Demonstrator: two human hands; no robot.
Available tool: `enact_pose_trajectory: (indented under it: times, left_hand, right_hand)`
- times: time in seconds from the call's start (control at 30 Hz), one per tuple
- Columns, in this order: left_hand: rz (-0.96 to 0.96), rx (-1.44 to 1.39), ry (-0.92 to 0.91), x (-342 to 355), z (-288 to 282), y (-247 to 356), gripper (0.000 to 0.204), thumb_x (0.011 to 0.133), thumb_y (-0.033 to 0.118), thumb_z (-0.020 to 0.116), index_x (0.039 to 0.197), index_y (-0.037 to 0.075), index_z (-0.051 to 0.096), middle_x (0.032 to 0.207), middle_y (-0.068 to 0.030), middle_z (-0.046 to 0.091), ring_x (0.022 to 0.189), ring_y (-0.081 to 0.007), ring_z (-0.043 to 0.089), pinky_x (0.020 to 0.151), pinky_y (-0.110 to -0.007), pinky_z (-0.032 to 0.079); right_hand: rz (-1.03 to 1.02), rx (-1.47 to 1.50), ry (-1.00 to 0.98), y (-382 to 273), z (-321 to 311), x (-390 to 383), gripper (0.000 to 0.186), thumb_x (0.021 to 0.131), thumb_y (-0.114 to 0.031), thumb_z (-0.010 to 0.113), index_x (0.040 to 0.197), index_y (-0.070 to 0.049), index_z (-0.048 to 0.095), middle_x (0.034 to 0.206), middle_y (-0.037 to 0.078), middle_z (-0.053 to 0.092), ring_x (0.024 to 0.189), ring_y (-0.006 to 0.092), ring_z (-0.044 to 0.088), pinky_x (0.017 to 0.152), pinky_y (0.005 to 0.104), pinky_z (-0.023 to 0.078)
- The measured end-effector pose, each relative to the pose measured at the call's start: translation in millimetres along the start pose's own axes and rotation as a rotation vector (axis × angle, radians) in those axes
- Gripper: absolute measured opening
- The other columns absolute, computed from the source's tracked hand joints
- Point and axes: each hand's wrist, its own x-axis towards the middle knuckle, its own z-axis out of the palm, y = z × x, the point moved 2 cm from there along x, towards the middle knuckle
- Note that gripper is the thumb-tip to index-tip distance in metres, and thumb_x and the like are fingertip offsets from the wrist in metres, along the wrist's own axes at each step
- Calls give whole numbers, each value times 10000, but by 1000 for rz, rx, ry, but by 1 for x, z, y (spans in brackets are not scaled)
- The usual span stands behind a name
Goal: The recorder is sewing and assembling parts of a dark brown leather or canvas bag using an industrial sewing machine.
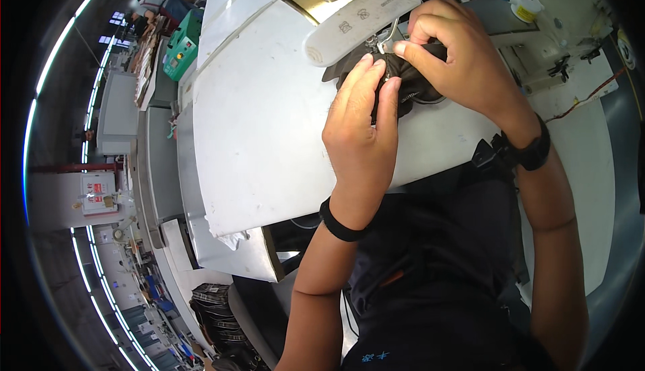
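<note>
A sewing machine [366, 22] with a pale, rounded arm stands at the top of the head view. Dark fabric [342, 69] lies bunched under its presser foot [385, 45]. My left hand [359, 112] rests on the near part of this fabric, fingers stretched toward the foot and the thumb set apart. My right hand [463, 59] is just right of the foot, thumb and forefinger drawn together beside it. Whatever is between those fingertips is too small to make out. A zipper-like strip [411, 96] shows on the cloth between my hands.
The white table [269, 122] spreads to the left of the machine. A lamp lights the sewing spot from above. Further left are a green box [183, 45] and a grey bench. Folded dark garments [218, 317] lie at lower left. A small white bottle [526, 6] stands at upper right.
</note>
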Motion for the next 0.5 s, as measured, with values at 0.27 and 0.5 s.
enact_pose_trajectory:
  times: [0.27,0.5]
  left_hand:
    - [-176,-133,-8,2,4,1,203,950,81,749,1112,-23,684,1219,-230,723,1039,-320,743,885,-375,596]
    - [-301,-281,29,2,7,0,156,961,38,728,1090,-28,671,1223,-240,724,946,-236,765,847,-329,617]
  right_hand:
    - [53,-4,-9,-1,-1,2,305,820,-170,798,696,-55,544,782,68,607,820,292,588,786,416,452]
    - [94,-19,-105,-1,-2,3,275,886,-153,772,754,-25,567,855,78,611,838,260,579,801,383,445]
